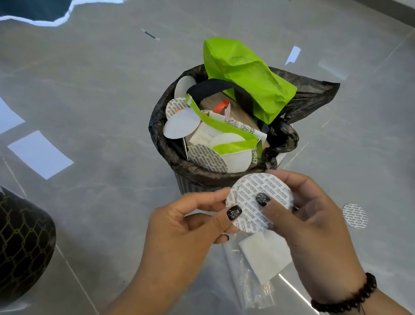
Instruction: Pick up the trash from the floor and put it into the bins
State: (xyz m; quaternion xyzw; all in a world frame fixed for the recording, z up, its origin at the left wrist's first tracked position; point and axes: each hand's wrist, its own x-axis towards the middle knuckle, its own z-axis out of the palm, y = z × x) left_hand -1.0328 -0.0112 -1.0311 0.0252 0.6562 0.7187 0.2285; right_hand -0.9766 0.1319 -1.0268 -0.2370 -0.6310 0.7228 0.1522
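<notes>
Both hands hold one round paper disc just in front of the bin, a little lower than its rim. The left hand pinches the disc's near edge, with thumb and fingers pressed together on it. The right hand holds the far side, its thumb flat on the printed face and its fingers tucked behind. The bin is very full. A green bag sticks up out of the back of it, and more discs and papers are piled up to the top. That is the trouble: there is not much room left, so I think the disc could land on the pile and slide right off the front onto the floor. It is light and flat, so it could also flutter away if it is dropped from high up. Pushing it down hard could knock other papers out, or tug the black liner loose. More trash waits on the floor: another disc to the right of the bin, a clear plastic wrapper in front of it under the hands, and white paper sheets far to its left.
</notes>
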